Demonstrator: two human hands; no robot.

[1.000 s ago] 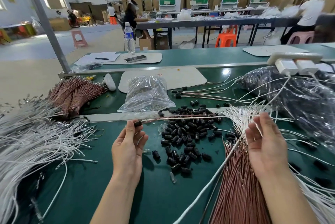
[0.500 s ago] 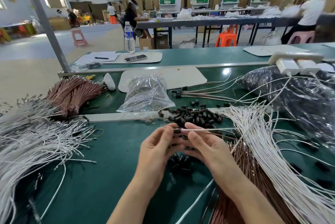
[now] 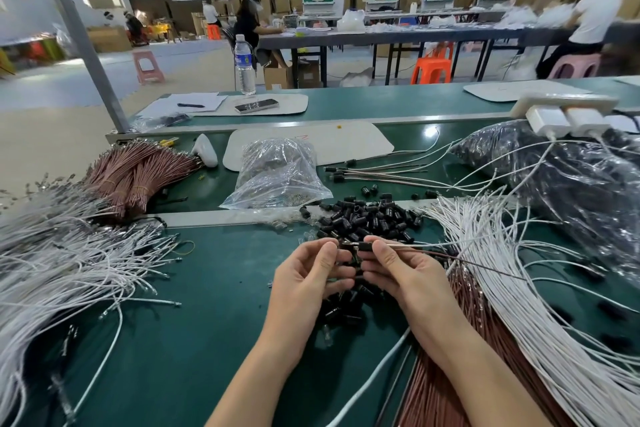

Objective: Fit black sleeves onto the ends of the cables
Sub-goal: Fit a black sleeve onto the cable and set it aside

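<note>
Bench top (image 3: 214,309), green, is taken up mostly by unsleeved stock: white cables (image 3: 69,271) are heaped at the left and fanned out at the right, and brown cables (image 3: 446,374) are bundled beneath the right forearm. Loose sleeves (image 3: 367,219) are piled just beyond the hands. Only a few finished cables (image 3: 381,171), with sleeves fitted, are laid farther back, so the task is judged barely begun.

One thin cable (image 3: 433,248) is held between the hands. Its tip is pinched by the curled thumb and forefinger of the left hand (image 3: 308,274), while a black sleeve (image 3: 365,246) on it is pinched by the right hand (image 3: 401,271). Whether that sleeve is fully seated cannot be told.
</note>
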